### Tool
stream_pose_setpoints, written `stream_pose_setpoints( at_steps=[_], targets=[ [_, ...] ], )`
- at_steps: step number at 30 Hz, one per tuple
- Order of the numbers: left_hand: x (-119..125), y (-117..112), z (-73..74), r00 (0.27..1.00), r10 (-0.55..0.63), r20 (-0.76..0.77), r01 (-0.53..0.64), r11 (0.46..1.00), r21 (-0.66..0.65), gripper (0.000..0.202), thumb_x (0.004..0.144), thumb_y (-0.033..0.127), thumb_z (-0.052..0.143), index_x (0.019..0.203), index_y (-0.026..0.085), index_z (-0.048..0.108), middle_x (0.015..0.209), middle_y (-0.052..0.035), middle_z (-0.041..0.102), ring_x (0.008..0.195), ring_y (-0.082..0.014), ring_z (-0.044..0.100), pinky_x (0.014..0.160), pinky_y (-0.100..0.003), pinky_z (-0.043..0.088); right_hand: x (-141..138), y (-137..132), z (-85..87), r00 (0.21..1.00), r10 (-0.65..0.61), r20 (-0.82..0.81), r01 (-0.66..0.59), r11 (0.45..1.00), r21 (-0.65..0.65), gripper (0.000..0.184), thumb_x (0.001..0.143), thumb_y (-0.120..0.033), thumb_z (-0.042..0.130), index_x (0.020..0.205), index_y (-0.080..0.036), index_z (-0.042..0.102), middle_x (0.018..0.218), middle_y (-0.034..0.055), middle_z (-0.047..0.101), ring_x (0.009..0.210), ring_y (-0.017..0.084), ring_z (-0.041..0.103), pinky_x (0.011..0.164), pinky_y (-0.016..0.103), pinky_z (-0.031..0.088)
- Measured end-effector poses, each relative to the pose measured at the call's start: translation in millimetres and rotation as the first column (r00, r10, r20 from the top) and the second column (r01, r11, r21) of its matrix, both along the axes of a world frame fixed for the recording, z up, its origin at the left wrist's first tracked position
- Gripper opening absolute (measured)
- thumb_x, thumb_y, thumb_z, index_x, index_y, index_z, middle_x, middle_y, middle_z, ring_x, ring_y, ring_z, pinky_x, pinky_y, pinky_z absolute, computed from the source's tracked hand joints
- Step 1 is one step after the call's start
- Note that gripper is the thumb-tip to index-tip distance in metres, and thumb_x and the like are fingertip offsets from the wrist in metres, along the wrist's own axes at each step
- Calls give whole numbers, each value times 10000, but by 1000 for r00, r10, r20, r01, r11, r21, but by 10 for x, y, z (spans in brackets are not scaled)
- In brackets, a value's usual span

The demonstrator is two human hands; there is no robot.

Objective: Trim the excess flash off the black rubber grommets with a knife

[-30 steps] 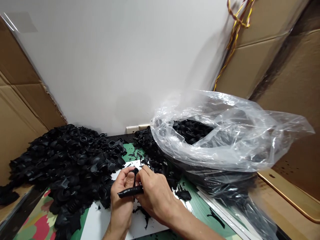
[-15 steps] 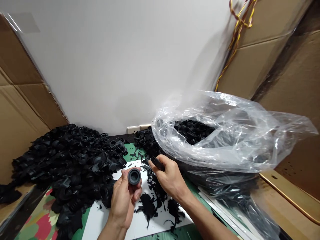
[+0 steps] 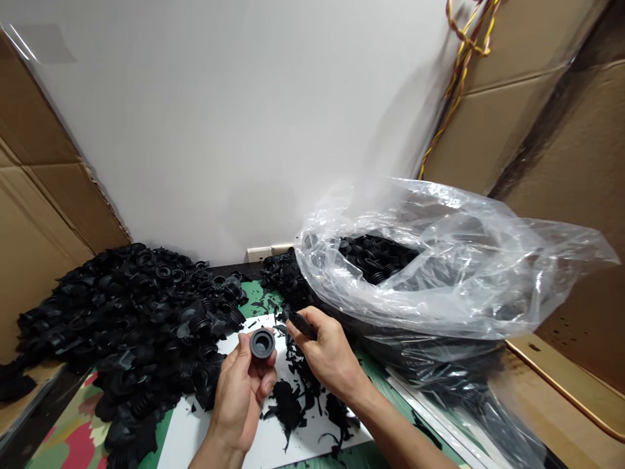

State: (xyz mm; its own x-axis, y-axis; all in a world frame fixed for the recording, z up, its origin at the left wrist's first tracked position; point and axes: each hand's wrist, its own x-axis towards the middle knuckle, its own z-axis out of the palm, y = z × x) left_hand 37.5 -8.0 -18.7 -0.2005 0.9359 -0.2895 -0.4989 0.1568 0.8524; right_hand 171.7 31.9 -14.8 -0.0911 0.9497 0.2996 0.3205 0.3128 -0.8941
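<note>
Gripped in left hand [image 3: 241,394], thumb and fingers round the wall: one cap [image 3: 262,344], black, round, mouth tipped up toward the eye. Above far part of sheet [image 3: 188,430], lifted off it. Closed in right hand [image 3: 331,348]: one tool [image 3: 303,324], dark and slim, tip too small to make out. Near cap, not touching.

To do well, by judgement: hold cap by its wall, rim proud of the fingertips. Tilt mouth to the light and look round the whole edge for ragged bits. Squeeze lightly; probably rubbery, apt to go oval under a hard pinch. Treat tool as sharp, though unable to tell; point it away from left thumb. Work over sheet, to catch bits.

Count. Hands: two. Cap in hand: one. Tool: one. Sheet: one, white. Scraps [image 3: 288,400]: many, black, strewn over sheet and green tabletop [image 3: 254,291], too tangled to number. Heap [image 3: 141,312] of similar black parts, left of sheet: one; parts past counting. Bag [image 3: 469,293], clear plastic, at right: one, with black pieces [image 3: 378,257] in its mouth, likewise uncountable.
</note>
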Motion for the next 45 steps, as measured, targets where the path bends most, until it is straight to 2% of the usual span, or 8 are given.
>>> stream_pose_setpoints(
  at_steps=[4, 8, 29, 36, 45],
  targets=[
    [-3, -1, 11, 1000, -10, -5, 10, 1000, 1, 520, 638, 559, 717, 897, 111, 662, 551, 10, 572, 356, -33, 385, 348, -151, 252, -14, -12, -5, 999, 35, -15, -35, 999, -1, 150, 789, -250, 505, 692, -177, 591, 646, -1, 567, 599, 147, 503, 538, 238, 388],
    [-11, 5, 0, 999, -33, -1, 33, 999, 5, 507, 686, 560, 677, 941, 122, 667, 560, 14, 561, 361, -36, 388, 347, -152, 250, -22, -31, 11, 999, 49, -16, -50, 999, -14, 147, 788, -247, 506, 681, -177, 579, 662, -1, 568, 607, 144, 505, 538, 234, 382],
    [-6, 8, -12, 999, -25, 20, 25, 999, -29, 446, 672, 526, 696, 864, 127, 638, 533, 32, 535, 343, -31, 368, 344, -146, 204, -30, -43, -15, 999, 49, -19, -49, 999, -15, 153, 785, -271, 528, 673, -180, 580, 634, -7, 552, 588, 142, 487, 514, 227, 373],
    [-14, 6, -16, 999, -23, 31, 23, 1000, -16, 446, 683, 527, 688, 876, 127, 644, 537, 32, 538, 346, -31, 368, 346, -147, 216, -29, -49, 14, 998, 52, -45, -55, 995, -80, 209, 785, -323, 520, 633, -198, 450, 594, -44, 447, 556, 122, 403, 512, 225, 335],
    [-23, 3, -32, 999, -20, 50, 22, 999, -26, 442, 705, 527, 669, 881, 122, 650, 545, 21, 539, 351, -31, 362, 342, -144, 211, -35, -36, -17, 995, 40, -87, -44, 998, -43, 329, 846, -428, 437, 616, -213, 344, 584, -55, 367, 547, 112, 339, 491, 218, 305]
  ],
)
